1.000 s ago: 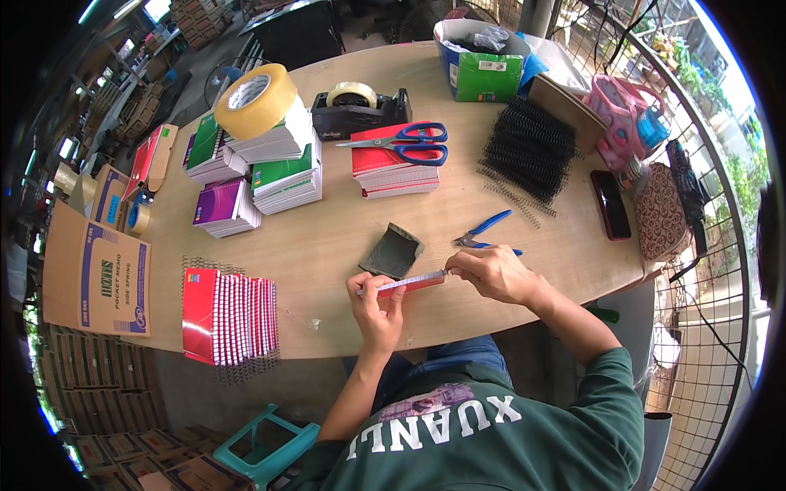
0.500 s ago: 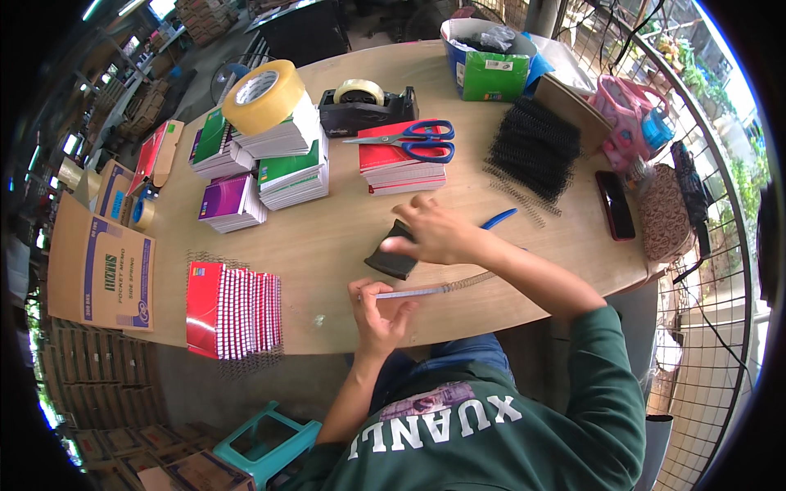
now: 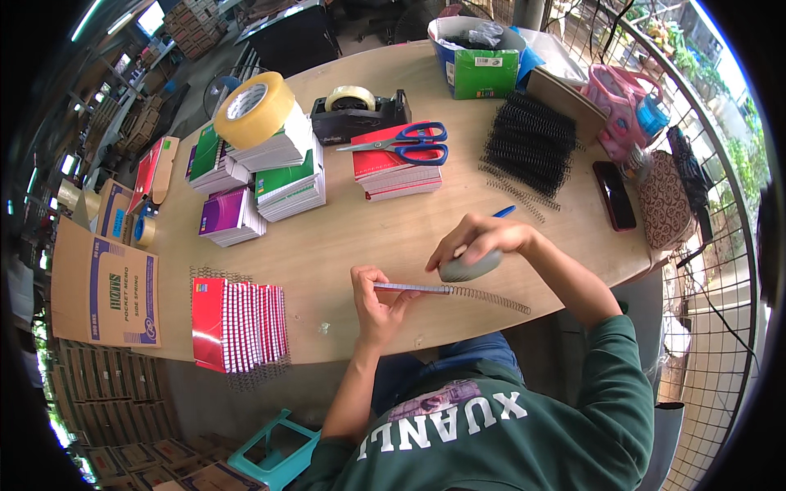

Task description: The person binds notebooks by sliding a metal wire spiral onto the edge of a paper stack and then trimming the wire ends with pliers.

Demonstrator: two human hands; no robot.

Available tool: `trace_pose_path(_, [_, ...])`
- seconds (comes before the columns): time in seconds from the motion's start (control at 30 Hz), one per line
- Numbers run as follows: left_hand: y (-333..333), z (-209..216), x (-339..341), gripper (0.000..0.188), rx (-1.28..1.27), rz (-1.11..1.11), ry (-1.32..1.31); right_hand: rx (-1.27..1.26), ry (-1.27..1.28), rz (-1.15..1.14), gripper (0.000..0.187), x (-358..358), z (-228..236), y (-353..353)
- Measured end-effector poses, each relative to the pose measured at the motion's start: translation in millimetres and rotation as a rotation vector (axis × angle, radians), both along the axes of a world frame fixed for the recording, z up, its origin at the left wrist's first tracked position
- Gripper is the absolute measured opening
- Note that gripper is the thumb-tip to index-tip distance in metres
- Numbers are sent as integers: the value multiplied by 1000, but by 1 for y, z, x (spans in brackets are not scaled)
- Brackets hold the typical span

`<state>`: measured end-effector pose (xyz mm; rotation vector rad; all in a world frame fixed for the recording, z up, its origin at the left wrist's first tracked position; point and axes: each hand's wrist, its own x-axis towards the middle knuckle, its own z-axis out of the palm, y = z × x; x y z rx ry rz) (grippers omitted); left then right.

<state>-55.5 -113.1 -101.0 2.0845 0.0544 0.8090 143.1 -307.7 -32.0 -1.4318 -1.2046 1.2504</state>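
My left hand (image 3: 377,309) pinches a small notepad (image 3: 413,288) turned edge-on near the table's front edge. From the notepad's right end a loose wire spiral coil (image 3: 495,298) sticks out and droops slightly. Just above where the coil leaves the notepad, my right hand (image 3: 483,239) grips a dark grey-green block (image 3: 472,267); its material is not clear. Beyond that hand, a blue handle (image 3: 504,211) of a tool lies partly hidden. To the left rests a row of red notepads (image 3: 237,325) with coils protruding at both ends.
Scissors (image 3: 409,147) lie on red notepads (image 3: 399,182). A tape roll (image 3: 255,109) tops stacked notepads at back left, beside a tape dispenser (image 3: 360,119). Black coils (image 3: 528,147), a phone (image 3: 614,196) and a pouch (image 3: 667,204) occupy the right. A carton (image 3: 106,286) stands at left.
My right hand has picked up the dark block from the table and brought it right and nearer, above the coil. My left hand still holds the notepad in nearly the same place.
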Motion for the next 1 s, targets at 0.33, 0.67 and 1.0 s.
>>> trace_pose_path(0.33, [-3, -1, 3, 60, 2, -13, -18, -248, -176, -282, 44, -18, 1, 0])
trace_pose_path(0.67, [-10, -4, 5, 61, -6, -31, -28, 67, 297, -201, 44, -18, -4, -8])
trace_pose_path(1.0, [-12, -4, 3, 58, 9, -71, -30, 158, 291, -271, 42, -17, -10, 8])
